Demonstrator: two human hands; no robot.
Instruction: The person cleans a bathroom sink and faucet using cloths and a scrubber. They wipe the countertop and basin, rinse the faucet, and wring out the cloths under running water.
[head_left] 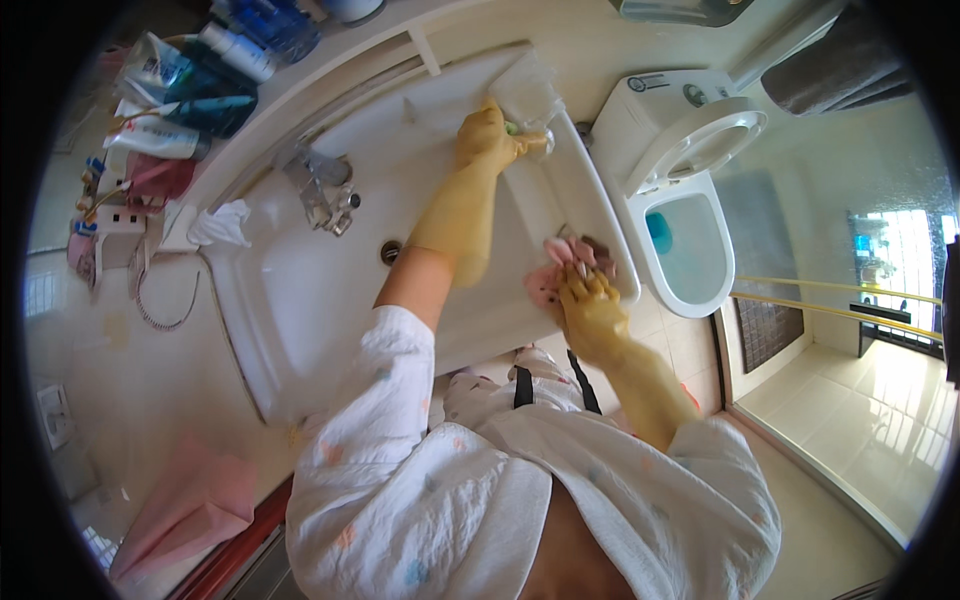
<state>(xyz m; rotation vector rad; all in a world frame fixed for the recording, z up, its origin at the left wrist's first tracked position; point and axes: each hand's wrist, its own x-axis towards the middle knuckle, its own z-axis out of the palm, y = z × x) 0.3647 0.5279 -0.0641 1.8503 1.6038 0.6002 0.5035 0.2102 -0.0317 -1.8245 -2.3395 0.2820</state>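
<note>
Both of my hands wear yellow rubber gloves over a wide white sink. My left hand is closed at the sink's far right part, around something small and greenish that its fingers mostly hide. Right by that hand, a clear crumpled plastic bag lies on the sink's corner. Nearer to me, my right hand grips a bunched pink cloth at the sink's right edge. Part of that cloth is covered by the fingers.
A chrome faucet stands at the sink's left back, with a drain to its right. Bottles and tubes crowd the shelf. A toilet with its lid raised is at the right. Pink fabric hangs at the lower left.
</note>
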